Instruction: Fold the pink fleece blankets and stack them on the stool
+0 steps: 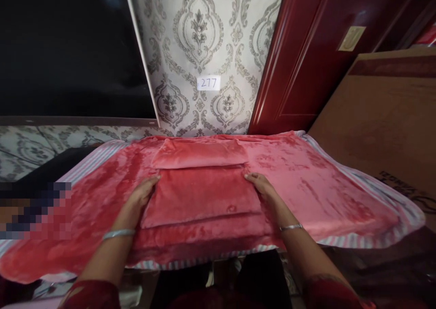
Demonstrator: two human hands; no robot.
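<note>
— What have the hands got hold of?

— A folded red cloth (200,195), lying on a wider red spread (323,186) that covers the bench. The left hand (141,194) lies flat along the fold's left edge, fingers (151,181) together and extended, not clamped on anything. The right hand (260,186) mirrors it on the right edge, fingers (250,177) together and flat too.

— So how would you square that fold well?

— I'd judge it needs even pressure from both palms, sliding outward from the fingertips so the plush pile does not bunch, with the edges kept parallel.

— And the fabric itself?

— Velvety and shiny, with soft creases; the fold is rectangular. Just beyond the fingertips sits a second, narrower folded piece (200,153), puffier. The spread's underside shows a striped border (384,188) well right of the fingers. A thin bangle (118,233) circles each wrist.
</note>
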